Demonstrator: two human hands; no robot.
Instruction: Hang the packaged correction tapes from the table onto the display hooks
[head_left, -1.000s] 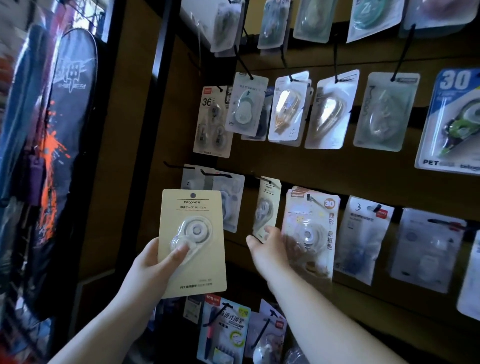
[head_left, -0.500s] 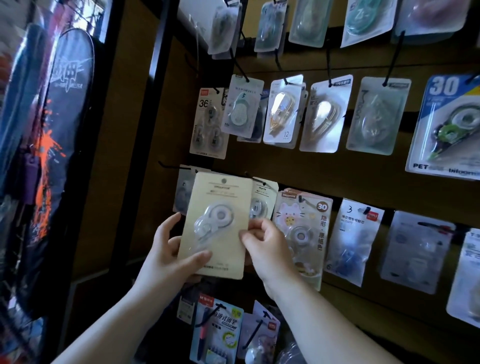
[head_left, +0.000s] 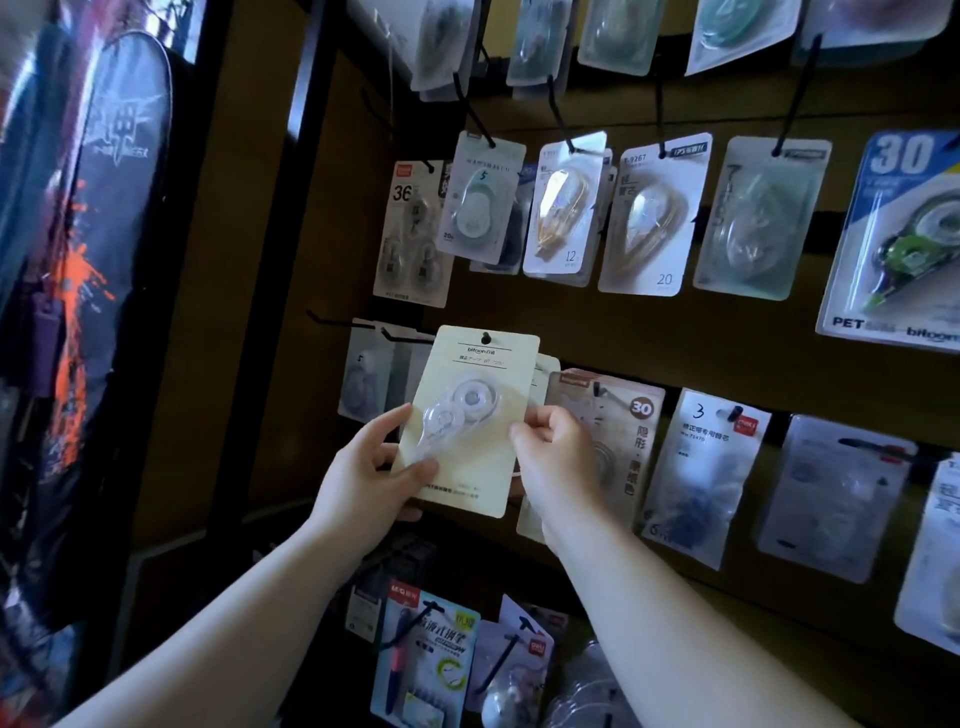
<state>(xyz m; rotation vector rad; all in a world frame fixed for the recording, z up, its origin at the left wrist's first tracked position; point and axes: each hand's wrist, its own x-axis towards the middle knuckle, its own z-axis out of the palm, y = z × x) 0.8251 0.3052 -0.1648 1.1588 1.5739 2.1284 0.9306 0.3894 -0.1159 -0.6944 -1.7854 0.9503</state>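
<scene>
1. Correction tape package (head_left: 470, 421), a cream card with a clear blister holding a white dispenser, is held upright against the display board, in the middle row of hanging goods.
2. Its round hang hole near the top edge shows dark, level with the black display hook (head_left: 410, 339) that juts out to its left; whether a hook tip passes through the hole cannot be told.
3. The left hand (head_left: 363, 483) is clamped on the card's lower left edge, thumb pressed on the front below the blister, fingers behind.
4. The right hand (head_left: 553, 462) pinches the card's right edge about halfway up, fingers curled closed on it.
5. Directly behind the held card hang other packages of the same row, their edges showing to its left and right.
6. Just right of it hangs a pink-brown package marked 30 (head_left: 618, 447), partly covered by the right hand.
7. Further right is a white package with a handwritten 3 (head_left: 701, 467).
8. The row above carries several clear-blister tape packages on long black hooks, among them a large blue package marked 30 (head_left: 898, 244) at the far right.
9. A dark bag with orange splashes (head_left: 88, 260) hangs on the far left, well apart from the hands.
</scene>
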